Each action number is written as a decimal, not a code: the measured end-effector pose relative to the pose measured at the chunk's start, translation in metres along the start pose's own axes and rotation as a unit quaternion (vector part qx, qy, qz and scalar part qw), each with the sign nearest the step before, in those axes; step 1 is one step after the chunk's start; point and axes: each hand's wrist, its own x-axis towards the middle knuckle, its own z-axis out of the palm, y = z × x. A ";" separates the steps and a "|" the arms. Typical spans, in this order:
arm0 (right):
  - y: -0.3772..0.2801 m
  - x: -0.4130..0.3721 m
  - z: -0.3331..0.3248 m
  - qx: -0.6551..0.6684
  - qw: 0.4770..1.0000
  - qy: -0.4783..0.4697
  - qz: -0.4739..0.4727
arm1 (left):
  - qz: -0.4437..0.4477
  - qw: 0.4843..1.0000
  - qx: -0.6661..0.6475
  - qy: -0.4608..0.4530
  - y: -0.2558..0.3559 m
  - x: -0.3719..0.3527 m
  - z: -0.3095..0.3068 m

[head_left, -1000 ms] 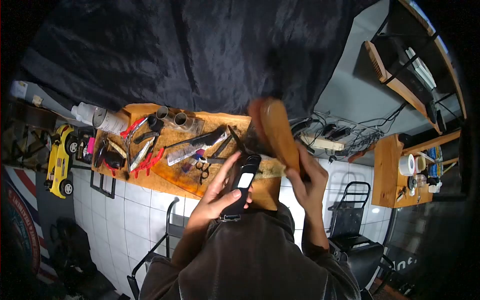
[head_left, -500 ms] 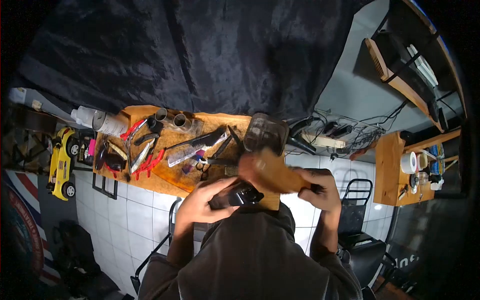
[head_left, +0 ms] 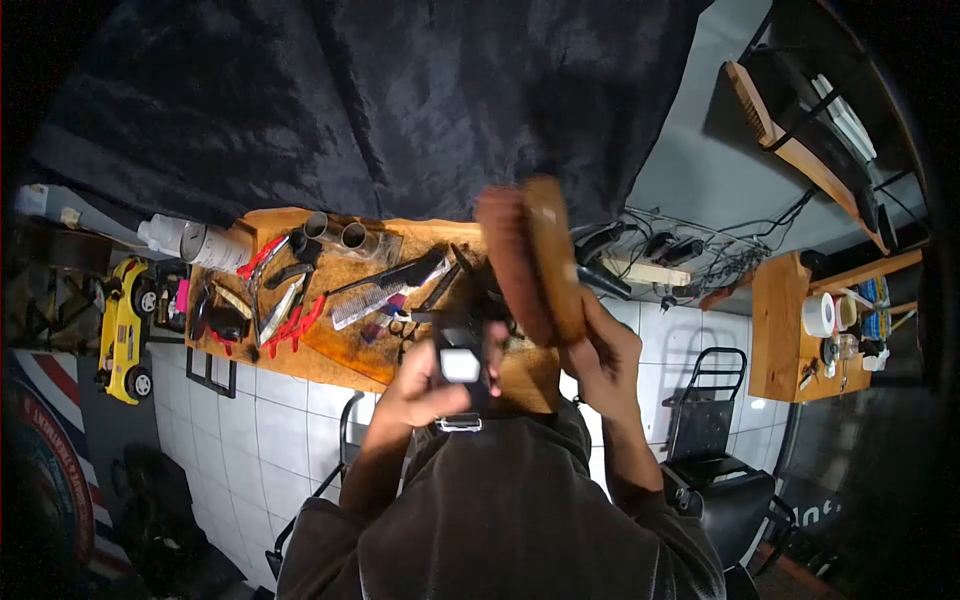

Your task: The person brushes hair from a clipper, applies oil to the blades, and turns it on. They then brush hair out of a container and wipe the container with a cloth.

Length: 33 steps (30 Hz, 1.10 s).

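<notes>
One dark cloth [head_left: 330,110] hangs on the far side, beyond a wooden table [head_left: 530,385]. Over the table's right end, a wooden-backed brush [head_left: 553,262], bristles [head_left: 513,265] facing left, is gripped in the right hand [head_left: 608,360]; nearer and leftward, the left hand [head_left: 418,388] clasps a black clipper [head_left: 462,370].

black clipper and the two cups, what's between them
In the head view, mainly a grey comb and a long black tool lie between the clipper and cups.
</notes>
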 end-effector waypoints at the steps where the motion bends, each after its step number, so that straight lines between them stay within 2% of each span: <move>1: 0.001 -0.003 0.001 0.029 0.999 0.004 -0.019 | 0.027 0.988 -0.132 0.075 0.002 0.005 0.012; 2: 0.008 -0.006 -0.002 0.019 0.995 -0.045 -0.081 | 0.024 0.977 -0.159 0.138 0.008 0.008 0.018; 3: 0.012 -0.007 -0.005 0.010 0.985 -0.096 -0.143 | 0.020 0.976 -0.158 0.151 0.004 0.014 0.011; 4: 0.002 -0.004 -0.008 -0.028 0.975 -0.172 -0.135 | 0.016 0.974 -0.157 0.164 -0.001 0.020 0.004; 5: -0.008 -0.004 -0.003 -0.056 0.970 -0.198 -0.128 | 0.011 0.964 -0.198 0.177 0.016 0.025 0.017; 6: -0.012 -0.004 0.002 -0.090 0.964 -0.210 -0.133 | -0.007 0.965 -0.144 0.221 0.025 0.026 0.023; 7: -0.014 -0.005 0.007 -0.123 0.958 -0.221 -0.138 | 0.013 0.960 -0.175 0.218 0.018 0.026 0.021; 9: -0.014 -0.003 0.011 -0.153 0.963 -0.199 -0.093 | -0.025 0.955 -0.192 0.224 0.012 0.019 0.015; 10: -0.014 -0.002 0.011 -0.170 0.966 -0.179 -0.077 | -0.049 0.957 -0.252 0.135 0.007 0.019 0.002; 11: -0.013 0.000 0.010 -0.187 0.968 -0.158 -0.061 | -0.055 0.951 -0.208 0.220 -0.004 0.018 0.001; 12: -0.004 0.006 0.010 -0.171 0.971 -0.123 -0.113 | -0.055 0.954 -0.154 0.252 -0.010 0.013 0.002; 13: 0.000 0.007 0.010 -0.194 0.972 -0.082 -0.105 | -0.053 0.952 -0.099 0.283 -0.009 0.012 0.008; 14: 0.004 0.009 0.010 -0.216 0.971 -0.041 -0.097 | -0.024 0.950 -0.151 0.271 0.005 0.021 0.030; 15: 0.005 0.010 0.009 -0.238 0.967 0.000 -0.089 | -0.025 0.967 -0.218 0.131 0.000 0.022 0.019; 17: 0.001 0.015 0.007 -0.242 0.966 0.063 -0.069 | -0.067 0.960 -0.219 0.159 -0.001 0.019 0.019; 19: 0.007 0.015 -0.002 -0.199 0.974 0.095 -0.051 | -0.053 0.943 -0.306 0.122 -0.003 0.021 0.016; 20: 0.010 0.011 -0.006 -0.121 0.987 0.089 -0.058 | -0.045 0.952 -0.267 0.141 0.002 0.022 0.015; 21: 0.009 0.004 -0.010 -0.124 0.989 0.041 -0.072 | -0.026 0.953 -0.255 0.163 0.002 0.023 0.012; 23: 0.007 -0.013 -0.015 -0.129 0.985 -0.054 -0.098 | -0.029 0.942 -0.190 0.276 0.010 0.024 0.011; 24: 0.006 -0.020 -0.013 -0.136 0.985 -0.081 -0.076 | 0.004 0.930 -0.242 0.278 0.015 0.031 0.015; 27: 0.002 -0.033 -0.002 -0.152 0.977 -0.146 -0.026 | 0.052 0.944 -0.212 0.247 0.018 0.031 0.010; 29: 0.008 -0.036 0.007 -0.124 0.983 -0.126 -0.049 | 0.047 0.952 -0.183 0.242 0.014 0.029 0.011; 31: 0.008 -0.030 0.015 -0.163 0.981 -0.075 -0.073 | 0.027 0.959 -0.164 0.229 0.003 0.027 0.014; 32: 0.007 -0.026 0.016 -0.182 0.978 -0.051 -0.085 | -0.003 0.947 -0.102 0.303 -0.004 0.025 0.022; 33: -0.004 -0.020 0.013 -0.207 0.977 -0.048 -0.034 | -0.032 0.926 -0.038 0.375 -0.009 0.025 0.029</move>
